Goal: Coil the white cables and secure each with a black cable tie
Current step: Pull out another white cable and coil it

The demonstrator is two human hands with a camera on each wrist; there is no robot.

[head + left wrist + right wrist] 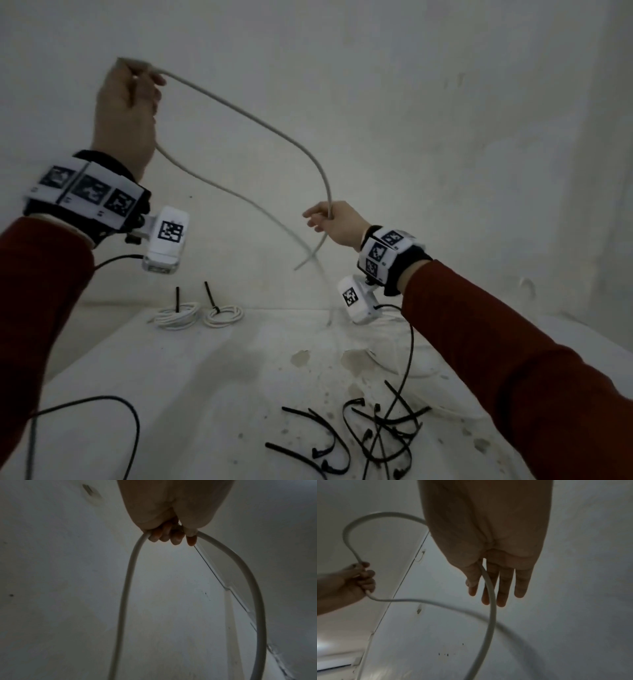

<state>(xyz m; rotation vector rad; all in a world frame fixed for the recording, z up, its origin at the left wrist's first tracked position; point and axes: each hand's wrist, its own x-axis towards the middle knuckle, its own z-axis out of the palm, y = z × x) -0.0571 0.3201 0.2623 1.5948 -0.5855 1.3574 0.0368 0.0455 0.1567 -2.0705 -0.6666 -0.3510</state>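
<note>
My raised left hand (144,82) grips a white cable (274,126) in a fist at the upper left. From it the cable arcs down to my right hand (322,219), which holds it between thumb and nearly straight fingers. In the left wrist view the cable (126,588) leaves both sides of the curled fingers (173,538) as a wide loop. In the right wrist view the cable (491,615) runs beside the thumb (471,582), and my left hand (361,577) shows at the left. The cable's lower part hangs to the table. Loose black cable ties (370,435) lie at the front right.
Two coiled white cables (176,315) (222,313), each with a black tie standing up, sit at the back of the white table (205,377). Black camera leads (113,404) trail from both wrists. A plain wall stands behind.
</note>
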